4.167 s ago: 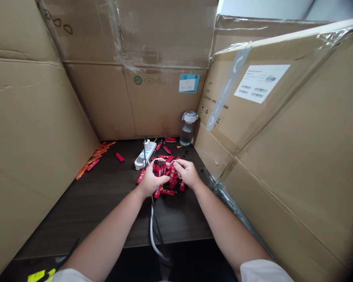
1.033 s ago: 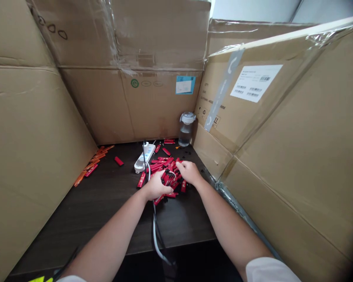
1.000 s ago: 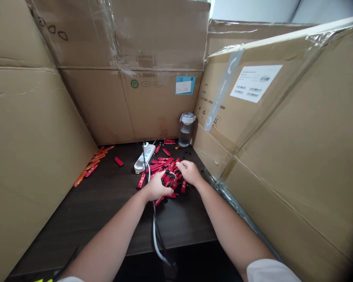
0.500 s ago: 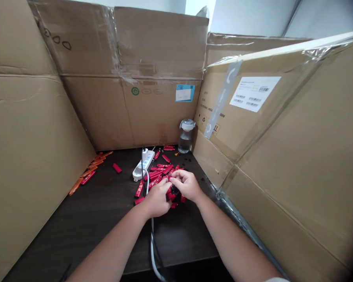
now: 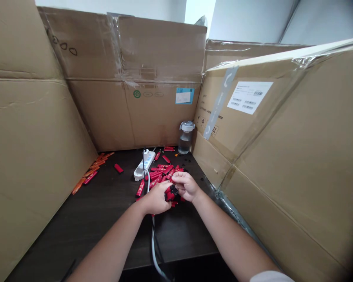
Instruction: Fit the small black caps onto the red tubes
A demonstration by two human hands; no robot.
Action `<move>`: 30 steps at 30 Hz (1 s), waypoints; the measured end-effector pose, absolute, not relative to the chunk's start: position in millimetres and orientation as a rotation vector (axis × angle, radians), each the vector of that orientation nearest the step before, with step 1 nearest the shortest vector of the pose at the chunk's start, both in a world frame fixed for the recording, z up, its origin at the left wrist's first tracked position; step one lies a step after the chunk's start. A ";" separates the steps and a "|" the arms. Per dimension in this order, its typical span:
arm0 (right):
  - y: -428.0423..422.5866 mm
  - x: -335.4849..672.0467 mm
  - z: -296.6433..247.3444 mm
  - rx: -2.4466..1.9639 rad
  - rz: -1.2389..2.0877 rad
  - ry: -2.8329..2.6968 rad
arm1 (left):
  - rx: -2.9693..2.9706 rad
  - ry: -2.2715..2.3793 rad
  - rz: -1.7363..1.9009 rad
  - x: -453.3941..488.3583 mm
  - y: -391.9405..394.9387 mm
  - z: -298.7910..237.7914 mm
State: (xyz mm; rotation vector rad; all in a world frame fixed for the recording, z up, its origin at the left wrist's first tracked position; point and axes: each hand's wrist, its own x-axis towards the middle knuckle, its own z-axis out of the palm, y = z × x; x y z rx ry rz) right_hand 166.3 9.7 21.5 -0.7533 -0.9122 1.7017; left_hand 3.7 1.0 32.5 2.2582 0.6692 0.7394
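Observation:
A heap of small red sticks with black ends [image 5: 158,175] lies on the dark table [image 5: 85,211]. My left hand [image 5: 156,198] is curled round a bunch of these red sticks at the near edge of the heap. My right hand [image 5: 185,185] is closed too, its fingertips pinching one red stick right beside the left hand's bunch. The two hands touch each other over the heap.
A white power strip [image 5: 144,165] with white and black cables [image 5: 153,246] lies behind the heap. A clear water bottle [image 5: 186,132] stands in the back right corner. Orange and red sticks [image 5: 91,172] lie at the left. Cardboard boxes [image 5: 297,149] wall the table on three sides.
Both hands have drawn together and slightly nearer to me, from spread over the heap to gripping sticks. The camera has tilted up a little.

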 end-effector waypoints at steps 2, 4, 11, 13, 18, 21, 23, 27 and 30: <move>11.4 164.1 19.0 -0.725 1.673 -0.839 | 2.311 0.743 0.745 4.5 0.3 31.2; 12.6 162.7 17.7 -0.693 1.652 -0.769 | 2.362 0.817 0.748 5.9 -1.3 30.0; 13.3 167.8 24.1 -0.621 1.746 -0.661 | 2.372 0.867 0.729 8.5 -6.8 29.1; 14.8 172.4 27.3 -0.630 1.724 -0.672 | 2.348 0.859 0.737 8.3 -6.5 29.1; 29.6 188.8 23.9 -0.766 1.396 -0.686 | 2.279 0.935 0.788 8.9 6.8 34.5; 42.4 196.2 11.7 -1.056 1.124 -0.777 | 2.250 1.019 0.730 14.6 24.8 45.1; 49.0 198.8 3.3 -1.179 1.013 -0.835 | 2.210 1.063 0.633 21.9 37.8 53.5; 55.0 201.9 -6.2 -1.227 0.931 -0.880 | 2.087 1.108 0.553 37.2 57.4 62.5; 55.2 204.0 -6.4 -1.240 0.878 -0.902 | 2.068 1.087 0.588 41.0 63.3 60.8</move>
